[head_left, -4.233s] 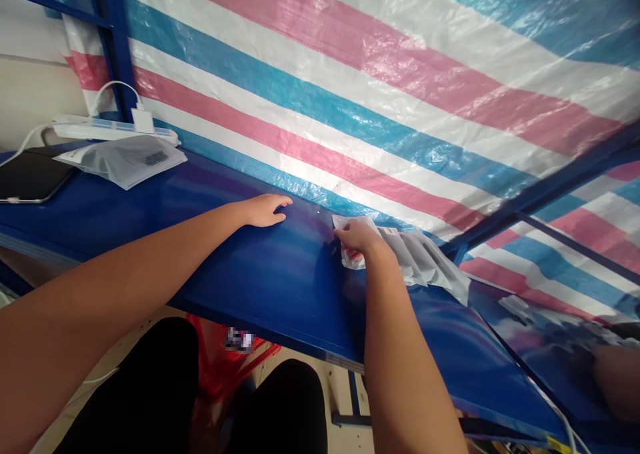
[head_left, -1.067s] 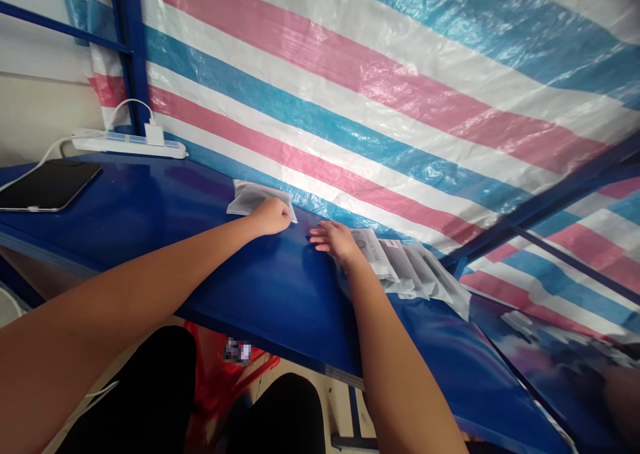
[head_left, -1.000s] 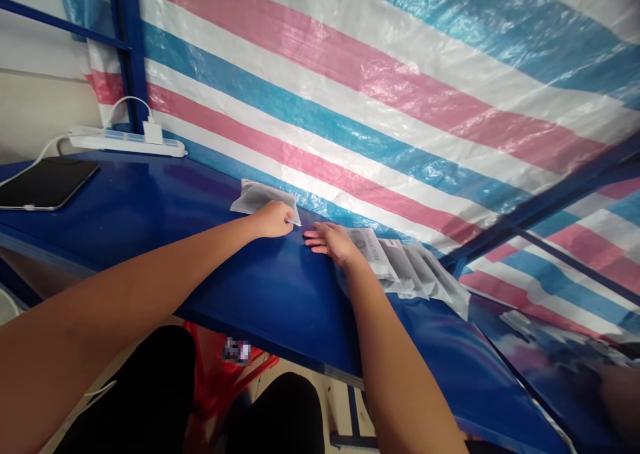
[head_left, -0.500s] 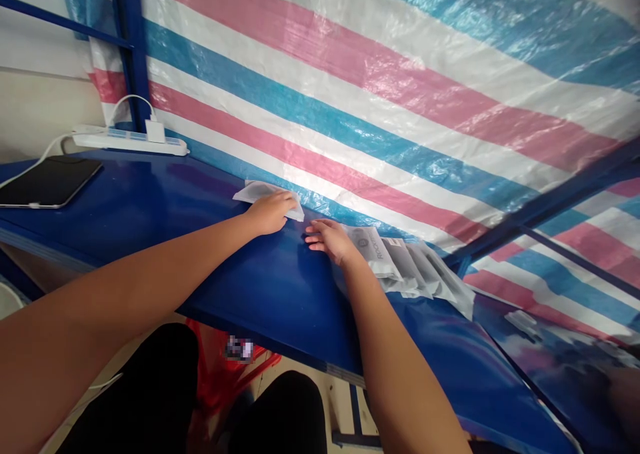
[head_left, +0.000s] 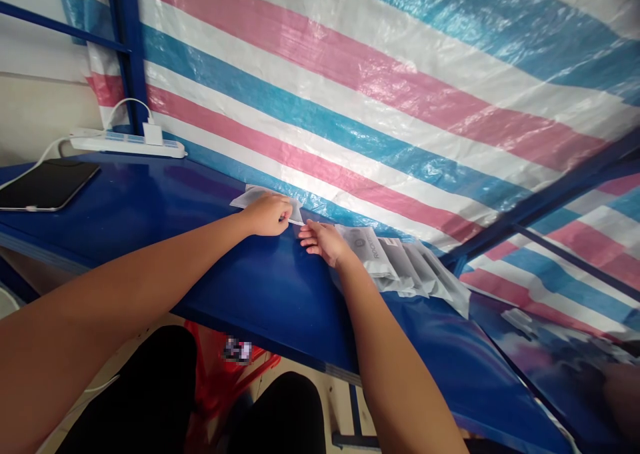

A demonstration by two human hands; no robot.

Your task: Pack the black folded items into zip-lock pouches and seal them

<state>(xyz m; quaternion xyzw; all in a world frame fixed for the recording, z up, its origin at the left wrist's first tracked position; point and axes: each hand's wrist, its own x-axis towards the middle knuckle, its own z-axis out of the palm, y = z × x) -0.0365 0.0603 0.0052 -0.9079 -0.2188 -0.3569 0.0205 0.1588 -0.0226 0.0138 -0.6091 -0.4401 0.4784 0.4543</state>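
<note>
My left hand is closed on a translucent frosted plastic pouch beside the striped sheet. The hand covers much of the pouch, and its right corner sticks out past my fingers. Close to that corner is my right hand, palm turned inward and fingers apart; whether a fingertip touches the corner I cannot tell. Just right of it, several similar frosted pouches lie overlapping in a row, the front one with dark printing and a round logo.
A blue tabletop runs under both hands. At its left end are a black tablet and a white power strip with a plugged-in charger. A striped plastic sheet hangs behind. Below is a red stool.
The pouch by the power strip is gone from there, and my left hand, open before, now grips a pouch. My right hand left the row and has lately edged left toward the pouch's corner.
</note>
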